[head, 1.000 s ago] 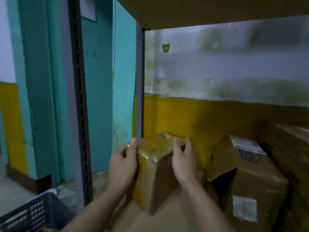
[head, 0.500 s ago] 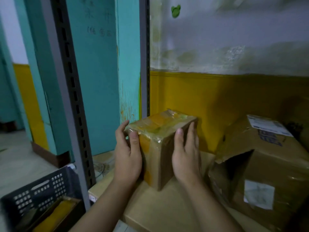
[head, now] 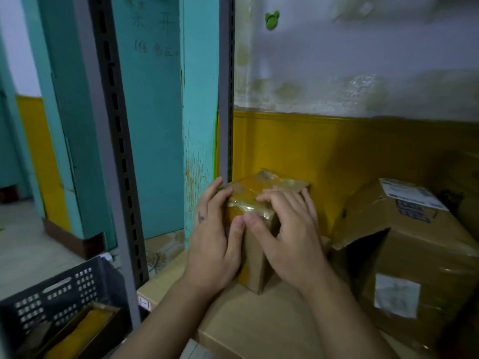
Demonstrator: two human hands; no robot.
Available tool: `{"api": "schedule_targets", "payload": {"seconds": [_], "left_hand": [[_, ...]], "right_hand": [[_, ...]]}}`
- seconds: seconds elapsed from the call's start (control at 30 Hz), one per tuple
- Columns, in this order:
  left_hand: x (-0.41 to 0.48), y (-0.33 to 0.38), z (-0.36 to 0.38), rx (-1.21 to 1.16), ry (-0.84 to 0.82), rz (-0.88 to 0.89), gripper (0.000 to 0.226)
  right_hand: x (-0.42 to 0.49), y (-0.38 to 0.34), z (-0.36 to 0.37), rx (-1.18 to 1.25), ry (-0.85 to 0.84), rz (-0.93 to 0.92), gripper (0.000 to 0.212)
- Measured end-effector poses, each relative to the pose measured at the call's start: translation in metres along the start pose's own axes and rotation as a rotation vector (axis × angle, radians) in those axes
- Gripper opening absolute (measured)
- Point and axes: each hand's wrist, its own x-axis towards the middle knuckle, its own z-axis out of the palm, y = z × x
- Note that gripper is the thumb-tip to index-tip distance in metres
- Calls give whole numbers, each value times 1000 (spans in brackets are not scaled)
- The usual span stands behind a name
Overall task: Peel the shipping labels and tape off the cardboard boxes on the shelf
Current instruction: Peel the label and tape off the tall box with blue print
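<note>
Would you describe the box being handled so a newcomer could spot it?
On the tan shelf board, just right of the rear grey slotted upright, stands a small brown cardboard box under glossy clear tape. Unlike the larger torn carton to its right, it shows no white labels.

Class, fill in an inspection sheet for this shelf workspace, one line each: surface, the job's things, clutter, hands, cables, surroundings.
Surface: shelf board, cardboard-brown, carrying both boxes.
Job's things: small box upright, glossy tape across its top; large box to its right, side torn open, with a white top label and front label.
Clutter: dark crate lower left beside the shelf, yellowish cardboard inside.
Hands: left hand grips the small box's left side; right hand clasps its top, thumb at the tape edge.
Cables: nothing seen.
Surroundings: grey slotted upright, teal door frame, white-and-yellow wall, green hook.
</note>
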Motion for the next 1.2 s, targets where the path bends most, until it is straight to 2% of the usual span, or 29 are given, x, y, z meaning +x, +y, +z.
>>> {"api": "schedule_targets", "payload": {"seconds": [0.13, 0.27, 0.37, 0.43, 0.5, 0.57, 0.63, 0.77, 0.9, 1.03, 1.2], "left_hand": [[1, 0, -1, -27, 11, -14, 52], [0, -4, -3, -84, 20, -62, 47], [-1, -9, -2, -131, 0, -98, 52], [-1, -8, -2, -161, -25, -119, 63], [0, -6, -4, -194, -168, -104, 85], [1, -5, -4, -131, -372, -69, 113], [2, -6, -3, -17, -424, -53, 123], [-1, -5, 1, -31, -347, -117, 114], [4, -10, -6, -193, -125, -422, 107], [8, -7, -9, -232, 24, -578, 105], [9, -16, -8, -459, 95, -805, 97]], "right_hand": [[3, 0, 5, -44, 62, 18, 44], [7, -2, 9, -112, 144, 26, 46], [9, -1, 13, -86, 175, 33, 48], [12, 1, 15, -59, 213, 50, 47], [16, 2, 17, -35, 261, 76, 47], [19, 3, 18, -6, 276, 127, 53], [20, 3, 17, 30, 237, 152, 64], [14, 3, 16, 145, 150, 208, 69], [2, 1, 15, 231, 58, 446, 61], [-8, 6, 17, 249, -97, 685, 75], [-7, 8, 20, 370, -61, 808, 88]]}}
